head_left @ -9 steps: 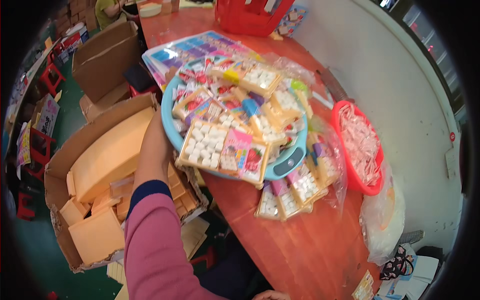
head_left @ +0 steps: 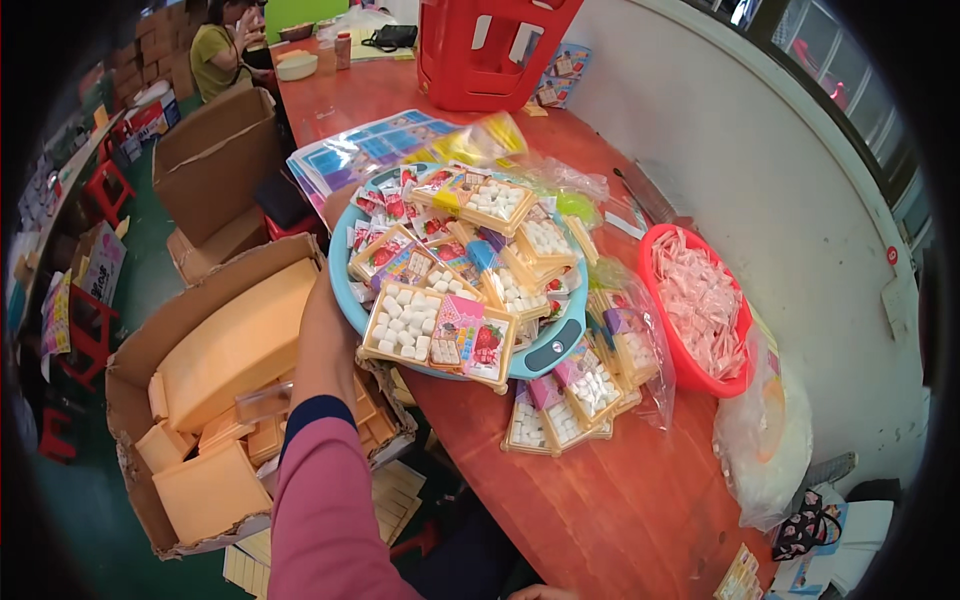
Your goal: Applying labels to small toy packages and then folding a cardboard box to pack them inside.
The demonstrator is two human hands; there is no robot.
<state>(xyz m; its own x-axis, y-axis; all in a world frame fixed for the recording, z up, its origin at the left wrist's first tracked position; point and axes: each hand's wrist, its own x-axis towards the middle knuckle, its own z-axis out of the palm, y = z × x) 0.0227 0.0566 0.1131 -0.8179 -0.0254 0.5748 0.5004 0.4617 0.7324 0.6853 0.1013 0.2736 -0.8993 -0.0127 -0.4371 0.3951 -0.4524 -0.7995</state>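
My left hand (head_left: 330, 315) is at the left side of a light blue basin (head_left: 553, 352), gripping its rim. Its fingers are mostly hidden behind the basin. Small strawberry-printed sachets (head_left: 397, 207) and clear packs of white marshmallow-like pieces fill the basin in a heap. One such pack (head_left: 437, 333) lies tilted at the heap's near side, and another pack (head_left: 483, 199) tops the far side. More packs (head_left: 560, 408) lie on the table beside the basin's near right edge. Only a sliver of my right hand (head_left: 543, 593) shows at the lower edge, its fingers out of sight.
The red table (head_left: 600, 500) runs along a white wall. A red basin (head_left: 655, 300) of pink sachets and a plastic bag (head_left: 765, 440) stand at right. Printed sheets (head_left: 350, 150) and a red crate (head_left: 490, 60) lie beyond. At left is a carton (head_left: 130, 410) of orange-tan trays; a person (head_left: 222, 55) sits far off.
The view has tilted up slightly, so the table and its things sit lower in the picture. My left hand stays at the blue basin's rim.
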